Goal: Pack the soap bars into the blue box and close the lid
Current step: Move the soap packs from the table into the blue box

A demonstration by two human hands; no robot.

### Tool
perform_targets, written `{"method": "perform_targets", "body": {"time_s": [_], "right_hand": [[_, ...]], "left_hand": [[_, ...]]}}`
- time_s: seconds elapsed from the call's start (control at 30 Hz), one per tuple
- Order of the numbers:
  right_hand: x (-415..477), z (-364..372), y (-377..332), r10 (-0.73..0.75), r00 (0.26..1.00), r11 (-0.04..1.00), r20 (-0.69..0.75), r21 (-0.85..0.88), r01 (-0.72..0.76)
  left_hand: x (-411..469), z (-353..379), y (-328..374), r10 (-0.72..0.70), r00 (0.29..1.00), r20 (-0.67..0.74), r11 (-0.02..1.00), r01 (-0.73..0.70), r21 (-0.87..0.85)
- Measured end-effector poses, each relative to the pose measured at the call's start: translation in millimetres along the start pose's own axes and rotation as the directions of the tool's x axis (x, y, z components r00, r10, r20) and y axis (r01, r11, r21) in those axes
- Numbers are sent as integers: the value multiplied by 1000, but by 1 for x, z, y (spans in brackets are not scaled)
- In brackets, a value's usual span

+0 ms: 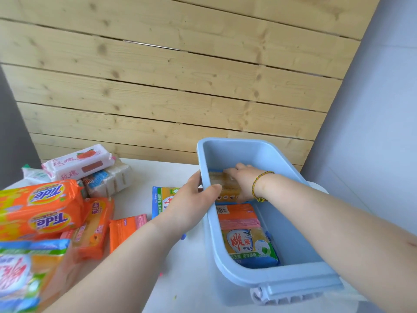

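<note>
Nearest, at 8 o'clock in our view: a blue-green-white soap pack (pixel 22 274), blurred at the frame edge. At 5 o'clock is the near end of the blue box (pixel 293 283), with a pale latch clip (pixel 257 294) on it. The box sits open-topped on the white table (pixel 180 279), no lid on it.

Inside the box, near to far:
- green-and-yellow bar (pixel 250 247) at the near end
- orange bar (pixel 239 216) just beyond it, touching
- gold bar (pixel 225 184) at 12 of those, under our right hand

Right hand (pixel 243 181) is down inside the box, palm on the gold bar, fingers laid across its top. We can't tell whether it grips or only presses. Braided bracelet (pixel 259 184) on that wrist.

Left hand (pixel 191 204) grips the box's 9 o'clock wall: thumb hooked over the rim, fingers on the outside.

Loose stock on the table, all at 9 to 10 of the box:
- two orange Tide packs (pixel 40 206), stacked
- orange bars (pixel 92 229) just beside them
- a blue-edged yellow bar (pixel 162 199), partly hidden behind the left hand
- farther out, a white rose-print bar (pixel 79 163) lying on a white-and-blue pack (pixel 108 179)

Farthest at 12: a wooden plank wall (pixel 158 86).
</note>
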State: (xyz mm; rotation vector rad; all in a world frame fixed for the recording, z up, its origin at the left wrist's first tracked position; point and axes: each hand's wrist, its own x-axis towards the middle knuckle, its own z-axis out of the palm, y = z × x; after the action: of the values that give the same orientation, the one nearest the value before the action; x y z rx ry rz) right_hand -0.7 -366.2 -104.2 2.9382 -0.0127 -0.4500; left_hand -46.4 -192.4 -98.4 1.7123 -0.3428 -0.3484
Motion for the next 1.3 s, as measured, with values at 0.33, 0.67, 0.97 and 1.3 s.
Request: {"method": "perform_targets", "body": {"time_s": [0.33, 0.67, 0.97, 1.3], "right_hand": [[-53, -60, -12, 149, 964, 942, -222, 327, -70], [-74, -63, -140, 88, 946, 868, -311, 490, 81], [-13, -15, -185, 344, 939, 772, -4, 570, -280], [19, 20, -193, 505, 861, 738, 58, 489, -465]], "left_hand": [[-48, -91, -24, 109, 972, -208, 966, -55, 252], [-101, -137, -78, 236, 863, -448, 678, 184, 711], [-104, -141, -85, 292, 880, -376, 631, 118, 767], [-106, -143, -82, 377, 884, -278, 513, 50, 857]]}}
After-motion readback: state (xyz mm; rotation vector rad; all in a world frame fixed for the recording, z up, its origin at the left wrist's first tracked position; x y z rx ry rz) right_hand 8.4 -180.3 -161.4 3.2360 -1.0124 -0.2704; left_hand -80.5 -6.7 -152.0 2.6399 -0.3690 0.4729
